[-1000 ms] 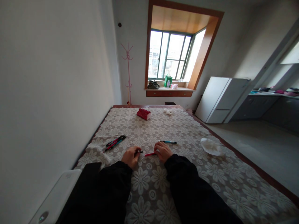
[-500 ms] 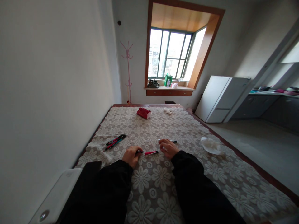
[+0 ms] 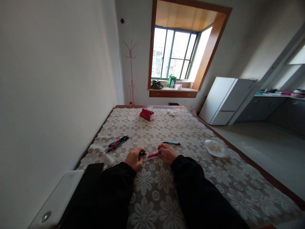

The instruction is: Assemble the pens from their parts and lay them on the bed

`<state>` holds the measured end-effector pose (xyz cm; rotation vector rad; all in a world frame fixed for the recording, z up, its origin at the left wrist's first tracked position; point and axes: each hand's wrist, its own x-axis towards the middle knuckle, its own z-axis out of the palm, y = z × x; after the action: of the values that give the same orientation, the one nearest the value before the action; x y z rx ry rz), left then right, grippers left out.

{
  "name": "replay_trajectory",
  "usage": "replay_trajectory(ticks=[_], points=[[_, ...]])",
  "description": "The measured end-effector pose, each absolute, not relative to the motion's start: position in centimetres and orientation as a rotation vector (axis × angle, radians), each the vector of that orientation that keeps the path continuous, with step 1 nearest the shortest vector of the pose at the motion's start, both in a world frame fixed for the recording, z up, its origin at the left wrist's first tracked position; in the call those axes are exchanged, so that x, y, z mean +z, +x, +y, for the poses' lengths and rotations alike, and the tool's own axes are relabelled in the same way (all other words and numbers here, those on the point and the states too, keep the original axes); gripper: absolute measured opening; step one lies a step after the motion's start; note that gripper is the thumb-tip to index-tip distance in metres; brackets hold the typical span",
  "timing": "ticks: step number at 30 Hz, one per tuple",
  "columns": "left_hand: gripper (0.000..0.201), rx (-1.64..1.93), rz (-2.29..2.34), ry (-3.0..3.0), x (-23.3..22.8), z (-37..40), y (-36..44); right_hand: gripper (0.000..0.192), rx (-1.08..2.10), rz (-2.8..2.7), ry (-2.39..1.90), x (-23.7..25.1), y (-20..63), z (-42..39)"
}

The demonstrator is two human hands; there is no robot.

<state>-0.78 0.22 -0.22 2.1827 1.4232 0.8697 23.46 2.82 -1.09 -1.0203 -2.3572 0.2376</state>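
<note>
While a small bundle of pens lies gathered at the left of the frame's middle band, the work at the centre looks only partly done. The left hand pinches the black end of a red pen, and the right hand closes its fingers on the other end, so the pen lies level between both, low on the lace tablecloth. I judge one pen is in hand, with a few already set aside. Just above the right hand a teal pen lies loose, untouched. Further right sits a crumpled white tissue, well apart.
</note>
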Motion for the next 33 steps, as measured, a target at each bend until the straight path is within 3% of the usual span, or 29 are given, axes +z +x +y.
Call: replay_trajectory(ticks=[5, 9, 18, 24, 33], points=[[0.028, 0.862, 1.426, 2.173, -0.27, 0.32, -0.75, 0.013, 0.278, -2.369, -0.952, -1.04, 23.61, 2.76], [0.039, 0.846, 1.452, 2.191, -0.35, 0.37, -0.88, 0.026, 0.292, -2.355, -1.024, -1.46, 23.72, 3.05], [0.014, 0.849, 1.377, 2.258, 0.00, 0.07, -0.60, 0.016, 0.233, -2.341, -1.077, -1.67, 24.04, 3.46], [0.016, 0.857, 1.365, 2.295, -0.04, -0.01, -0.71, 0.008, 0.208, -2.364, -1.116, -1.57, 24.04, 3.41], [0.009, 0.898, 1.370, 2.271, -0.76, 0.48, -0.92, 0.014, 0.241, -2.321, -1.120, -1.43, 24.18, 3.45]])
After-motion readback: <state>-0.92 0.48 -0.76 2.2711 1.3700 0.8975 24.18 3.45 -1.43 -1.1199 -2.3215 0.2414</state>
